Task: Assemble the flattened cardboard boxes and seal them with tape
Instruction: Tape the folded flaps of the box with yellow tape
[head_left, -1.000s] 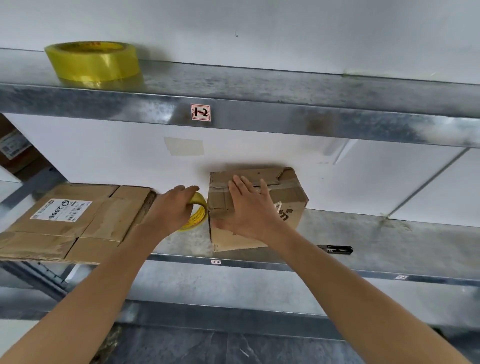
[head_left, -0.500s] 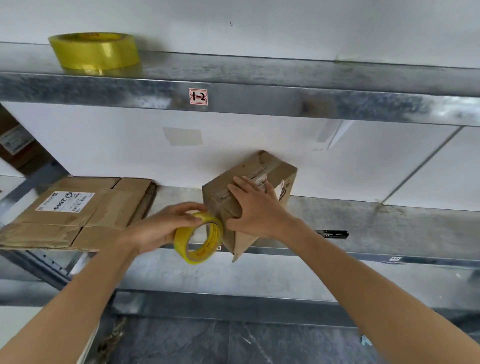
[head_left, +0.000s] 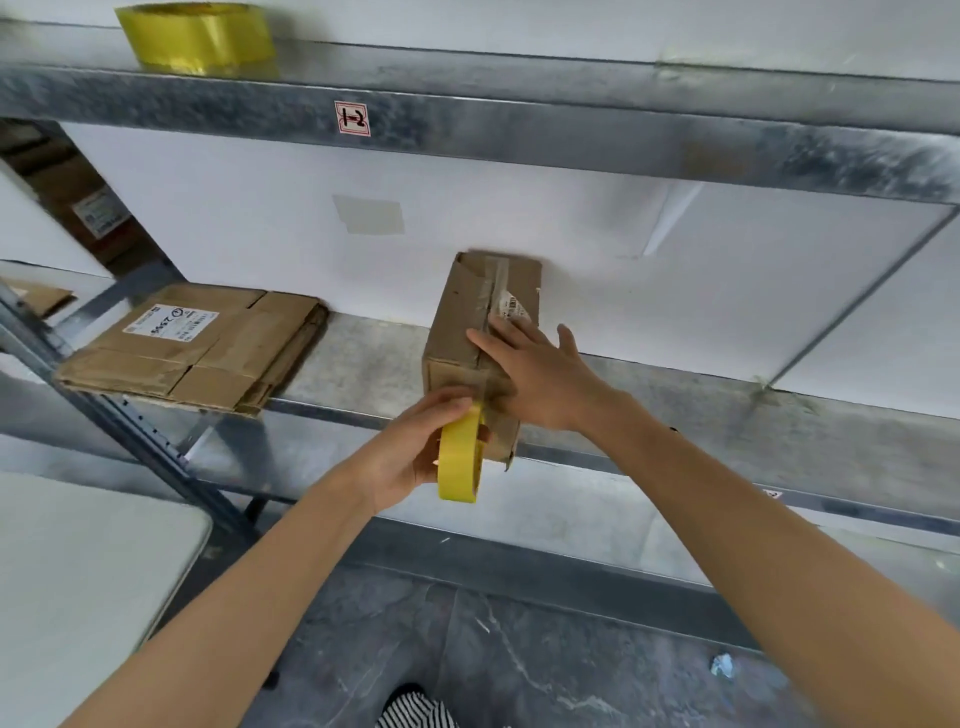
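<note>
Head view: left hand (head_left: 408, 457) grips the yellow tape roll (head_left: 458, 467) at six o'clock of the box (head_left: 462, 322); right hand (head_left: 540, 379), fingers straight, presses the box onto the shelf (head_left: 363, 364). Risk: the box appears to overhang the shelf lip; tape pull could tip it, wrinkling the seam.
</note>
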